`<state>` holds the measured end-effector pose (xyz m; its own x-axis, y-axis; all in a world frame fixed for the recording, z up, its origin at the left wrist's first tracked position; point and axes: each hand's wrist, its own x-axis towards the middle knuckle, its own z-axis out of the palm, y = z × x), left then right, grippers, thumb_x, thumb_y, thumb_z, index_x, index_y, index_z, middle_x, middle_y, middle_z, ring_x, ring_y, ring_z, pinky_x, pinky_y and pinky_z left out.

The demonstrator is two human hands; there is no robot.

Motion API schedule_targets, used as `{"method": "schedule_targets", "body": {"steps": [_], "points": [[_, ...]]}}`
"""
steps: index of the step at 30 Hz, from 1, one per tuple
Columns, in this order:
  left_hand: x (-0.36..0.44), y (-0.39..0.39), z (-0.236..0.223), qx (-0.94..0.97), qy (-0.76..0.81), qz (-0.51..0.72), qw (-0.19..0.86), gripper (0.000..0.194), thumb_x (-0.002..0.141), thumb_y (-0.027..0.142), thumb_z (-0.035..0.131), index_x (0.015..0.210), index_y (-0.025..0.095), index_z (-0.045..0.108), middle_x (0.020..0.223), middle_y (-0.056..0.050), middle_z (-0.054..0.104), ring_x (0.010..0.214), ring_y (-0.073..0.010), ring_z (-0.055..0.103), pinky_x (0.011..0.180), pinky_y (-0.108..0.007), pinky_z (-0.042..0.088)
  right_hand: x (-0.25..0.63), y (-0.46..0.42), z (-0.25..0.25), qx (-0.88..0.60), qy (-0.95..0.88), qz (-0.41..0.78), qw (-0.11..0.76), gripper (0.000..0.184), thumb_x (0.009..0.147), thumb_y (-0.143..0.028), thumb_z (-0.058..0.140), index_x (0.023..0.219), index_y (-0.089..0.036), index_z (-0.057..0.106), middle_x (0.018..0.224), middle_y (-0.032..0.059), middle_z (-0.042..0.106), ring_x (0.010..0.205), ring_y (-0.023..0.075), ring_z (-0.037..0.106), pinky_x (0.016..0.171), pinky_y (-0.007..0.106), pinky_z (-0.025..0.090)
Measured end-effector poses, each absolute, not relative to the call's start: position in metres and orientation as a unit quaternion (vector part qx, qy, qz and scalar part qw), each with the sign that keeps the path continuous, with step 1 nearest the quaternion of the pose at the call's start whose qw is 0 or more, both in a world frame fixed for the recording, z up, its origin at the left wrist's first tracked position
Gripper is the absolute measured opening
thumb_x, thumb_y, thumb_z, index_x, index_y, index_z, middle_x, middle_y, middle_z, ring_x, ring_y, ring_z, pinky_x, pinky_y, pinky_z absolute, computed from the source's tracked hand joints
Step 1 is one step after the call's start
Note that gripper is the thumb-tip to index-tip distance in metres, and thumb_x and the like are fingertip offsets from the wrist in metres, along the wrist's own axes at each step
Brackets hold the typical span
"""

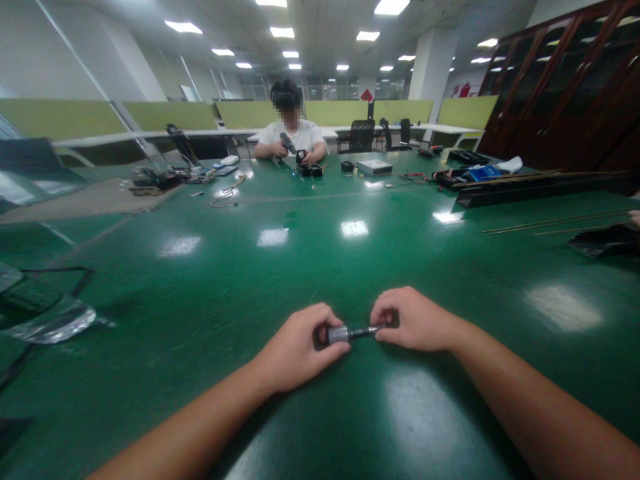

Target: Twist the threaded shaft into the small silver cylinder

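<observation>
Two ends, both held

Left hand (303, 347): fingers curled round grey cylinder (339, 334). Right hand (413, 319): fingers pinching dark rod (363, 332), which runs right from cylinder. Green bench (320, 273) lies under cylinder; contact unclear. Step looks like two-handed handling, rod in line with cylinder. Next move calls for keeping that alignment. No legible brands, labels or writing.

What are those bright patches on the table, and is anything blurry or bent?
Head view: patches on the green table are probably glare from the ceiling lights; the cabinet at right leans, likely lens distortion; the distant chair looks soft; fine detail on the grey cylinder in the left hand blurs.
</observation>
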<state>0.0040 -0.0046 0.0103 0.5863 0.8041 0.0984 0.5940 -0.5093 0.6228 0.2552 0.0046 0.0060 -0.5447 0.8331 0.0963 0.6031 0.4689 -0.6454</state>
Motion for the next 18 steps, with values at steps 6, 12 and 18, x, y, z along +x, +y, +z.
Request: {"method": "schedule_targets", "body": {"steps": [6,12,18], "points": [[0.003,-0.004,0.009,0.847,0.409,0.197,0.275,0.016,0.083,0.031,0.068,0.088,0.018,0.061,0.080,-0.001,0.061,0.070,-0.0147,0.056,0.064,-0.025,0.042,0.258,0.006,0.007,-0.438,-0.827,0.290,0.202,0.010,0.070,-0.016,0.070,0.079,-0.017,0.072,0.075,0.0007,0.067,0.067,0.0130,0.060,0.063,0.023,0.045],[0.002,-0.004,0.009,0.847,0.409,0.197,0.276,0.016,0.082,0.030,0.068,0.088,0.017,0.061,0.080,-0.001,0.061,0.069,-0.0146,0.056,0.063,-0.024,0.042,0.265,0.009,0.007,-0.446,-0.824,0.292,0.192,0.010,0.069,-0.015,0.070,0.079,-0.017,0.072,0.073,0.0006,0.068,0.067,0.0135,0.060,0.063,0.024,0.045],[0.003,-0.004,0.009,0.845,0.413,0.195,0.279,0.015,0.082,0.030,0.068,0.088,0.017,0.062,0.079,-0.001,0.060,0.069,-0.0146,0.056,0.063,-0.024,0.042,0.267,0.011,0.007,-0.443,-0.824,0.300,0.186,0.010,0.069,-0.017,0.071,0.079,-0.017,0.073,0.075,0.0012,0.069,0.068,0.0139,0.061,0.064,0.024,0.046]]}}
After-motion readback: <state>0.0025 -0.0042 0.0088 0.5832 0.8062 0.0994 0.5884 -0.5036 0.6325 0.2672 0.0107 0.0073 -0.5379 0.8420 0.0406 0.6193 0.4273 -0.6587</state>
